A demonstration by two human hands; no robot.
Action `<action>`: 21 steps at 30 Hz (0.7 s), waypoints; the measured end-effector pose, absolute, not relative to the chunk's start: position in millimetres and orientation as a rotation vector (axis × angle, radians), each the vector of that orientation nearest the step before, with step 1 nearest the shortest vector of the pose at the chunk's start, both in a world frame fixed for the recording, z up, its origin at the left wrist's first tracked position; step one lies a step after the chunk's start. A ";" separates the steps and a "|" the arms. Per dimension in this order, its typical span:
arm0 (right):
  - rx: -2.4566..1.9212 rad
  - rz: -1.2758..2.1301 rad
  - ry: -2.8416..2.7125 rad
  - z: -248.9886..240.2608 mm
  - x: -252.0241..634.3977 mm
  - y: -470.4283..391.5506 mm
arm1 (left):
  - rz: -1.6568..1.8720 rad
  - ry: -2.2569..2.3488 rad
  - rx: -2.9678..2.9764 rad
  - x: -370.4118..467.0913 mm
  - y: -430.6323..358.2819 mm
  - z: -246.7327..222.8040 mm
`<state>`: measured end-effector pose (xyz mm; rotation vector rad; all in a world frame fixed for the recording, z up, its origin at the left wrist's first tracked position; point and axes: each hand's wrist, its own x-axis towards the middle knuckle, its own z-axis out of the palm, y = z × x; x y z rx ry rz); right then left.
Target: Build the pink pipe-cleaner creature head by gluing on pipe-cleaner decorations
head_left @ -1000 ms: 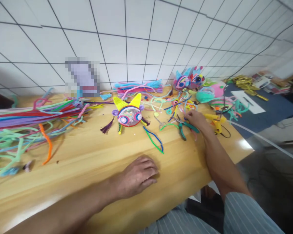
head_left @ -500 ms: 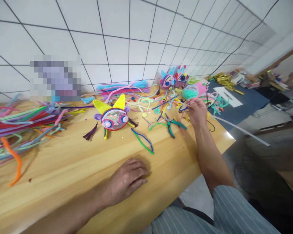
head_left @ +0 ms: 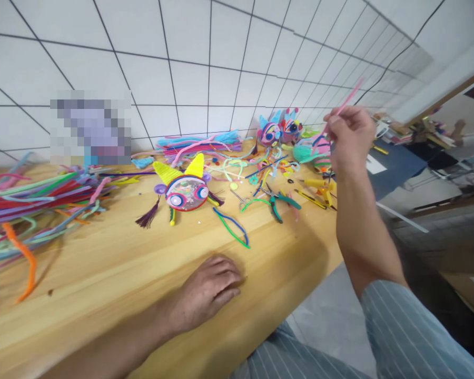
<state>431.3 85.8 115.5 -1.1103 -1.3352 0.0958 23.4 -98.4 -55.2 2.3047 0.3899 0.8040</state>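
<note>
My right hand point(head_left: 351, 134) is raised over the right end of the table, its fingers pinched on a pink pipe cleaner point(head_left: 351, 96) that sticks up and to the right. My left hand point(head_left: 211, 284) rests on the tabletop near its front edge. Its fingers are loosely bent and it holds nothing. Beyond it lies a bent green and blue pipe cleaner point(head_left: 237, 231). Behind that sits a mask-like ornament point(head_left: 187, 193) with yellow horns, round eyes and dark tassels. Green-handled pliers point(head_left: 278, 205) and small scissors point(head_left: 243, 200) lie between the hands.
Pipe cleaner bundles lie at the left point(head_left: 55, 195) and along the tiled wall point(head_left: 199, 143). Two finished ornaments point(head_left: 270, 131) lean against the wall. A yellow glue gun point(head_left: 319, 187) and a yellow cutter knife point(head_left: 311, 198) are near my right forearm. A white strip point(head_left: 405, 218) juts past the table edge.
My right hand has lifted up and right from the clutter, bringing the pink pipe cleaner with it. The glue gun and knife are now uncovered. My left hand has stayed in place.
</note>
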 end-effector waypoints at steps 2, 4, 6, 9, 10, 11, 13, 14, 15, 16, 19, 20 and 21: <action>-1.103 0.034 -1.408 128.4 421.6 86.5 | 0.796 0.393 2.302 23.9 -98.7 -56.0; -1.137 -0.031 -1.500 133.3 411.9 83.0 | 0.786 0.397 2.297 24.3 -99.1 -56.1; -1.209 -0.128 -1.608 129.8 401.9 75.0 | 0.783 0.397 2.266 23.6 -99.7 -54.2; -1.250 -0.327 -1.824 110.2 381.4 53.3 | 0.806 0.450 2.070 19.0 -100.4 -47.8; -1.211 -0.389 -1.915 100.2 371.9 43.3 | 0.813 0.491 1.954 16.9 -100.4 -45.2; -1.133 -0.427 -2.021 88.9 360.9 32.1 | 0.811 0.533 1.815 14.8 -100.4 -42.8; -0.939 -0.462 -2.239 64.3 336.0 7.5 | 0.800 0.573 1.494 12.2 -99.8 -39.4; -0.865 -0.478 -2.317 52.3 323.1 -5.0 | 0.794 0.569 1.337 11.9 -99.3 -38.6; -0.806 -0.470 -2.412 41.3 310.7 -16.9 | 0.787 0.560 1.197 12.5 -98.6 -38.3; -0.774 -0.456 -2.483 31.9 299.4 -27.8 | 0.774 0.562 1.086 13.7 -97.9 -38.3; -0.674 -0.397 -2.574 16.9 275.7 -51.5 | 0.673 0.673 0.956 19.3 -96.2 -37.5; -0.648 -0.373 -2.593 15.9 271.4 -56.2 | 0.626 0.720 0.962 20.9 -96.1 -36.5; -0.631 -0.352 -2.614 16.4 268.6 -59.6 | 0.589 0.758 0.979 22.1 -96.1 -35.4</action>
